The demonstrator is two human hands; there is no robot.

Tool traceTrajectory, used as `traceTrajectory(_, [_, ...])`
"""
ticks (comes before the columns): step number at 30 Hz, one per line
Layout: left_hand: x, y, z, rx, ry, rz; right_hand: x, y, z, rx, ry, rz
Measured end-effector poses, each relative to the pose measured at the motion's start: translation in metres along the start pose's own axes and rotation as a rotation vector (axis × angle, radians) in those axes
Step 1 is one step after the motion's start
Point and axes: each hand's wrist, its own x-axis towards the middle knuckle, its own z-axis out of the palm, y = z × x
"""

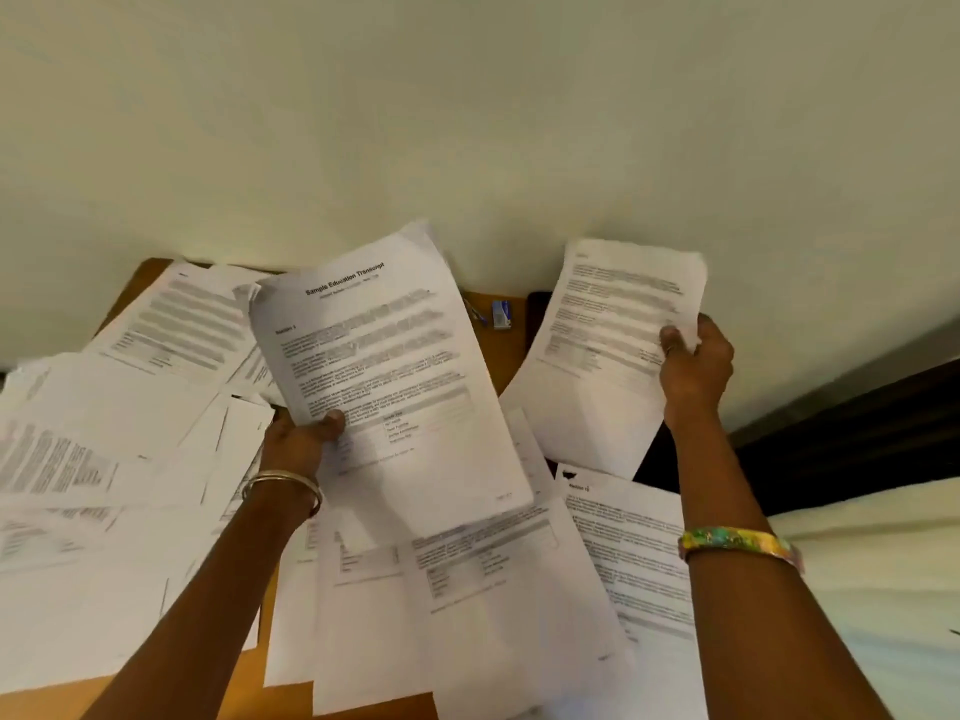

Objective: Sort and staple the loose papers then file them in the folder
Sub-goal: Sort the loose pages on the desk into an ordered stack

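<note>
We hold two sheets up off the wooden table (156, 283), one per hand. Left hand (301, 439) pinches the "Sample Education Transcript" page (384, 366) at its lower left edge, thumb on top, fingers behind. Right hand (693, 366) grips a second printed sheet (608, 335) at its right edge, thumb across the front. Both grips are closed on paper, narrow pinch.

Relative to the table: loose papers (130, 459) cover nearly all of it, overlapping in a messy spread, some hanging over the near edge. At the far edge sits a small blue stapler (501, 314), and just right of it a dark flat item, half hidden by the right sheet; we cannot tell whether it's the folder.

Handling, as we judge it: single sheets are light and floppy, slide easily over each other, and crease if squeezed hard. Edge pinches work for reading; for stacking, better to take the short edge and tap sheets square before stapling a corner. We judge sorting is at an early stage.
</note>
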Motion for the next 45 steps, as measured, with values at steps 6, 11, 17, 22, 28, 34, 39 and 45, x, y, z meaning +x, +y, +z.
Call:
traceTrajectory(6, [-0.005, 0.013, -0.011, -0.079, -0.111, -0.012, -0.017, -0.054, -0.011, 0.306, 0.167, -0.193])
traceTrajectory(11, [-0.005, 0.025, -0.023, -0.184, -0.248, -0.053, -0.055, -0.079, -0.014, 0.464, -0.029, -0.157])
traceTrajectory(17, [-0.018, 0.031, -0.044, -0.366, -0.476, -0.162, -0.110, -0.065, -0.001, 0.406, -0.289, -0.037])
traceTrajectory(22, [-0.029, 0.024, -0.058, -0.504, -0.529, -0.311, -0.144, -0.050, 0.012, 0.317, -0.378, -0.019])
traceTrajectory(28, [-0.018, 0.008, -0.075, -0.535, -0.651, -0.326, -0.165, -0.047, 0.019, 0.277, -0.425, -0.040])
traceTrajectory(34, [-0.022, 0.008, -0.066, -0.255, -0.439, -0.181, -0.171, -0.042, 0.021, 0.177, -0.432, -0.034])
traceTrajectory(39, [-0.037, 0.004, -0.046, 0.008, -0.459, -0.112, -0.184, -0.033, 0.027, 0.181, -0.485, 0.048])
traceTrajectory(45, [-0.044, -0.014, -0.033, 0.255, -0.261, -0.034, -0.190, -0.016, 0.032, 0.167, -0.411, 0.335])
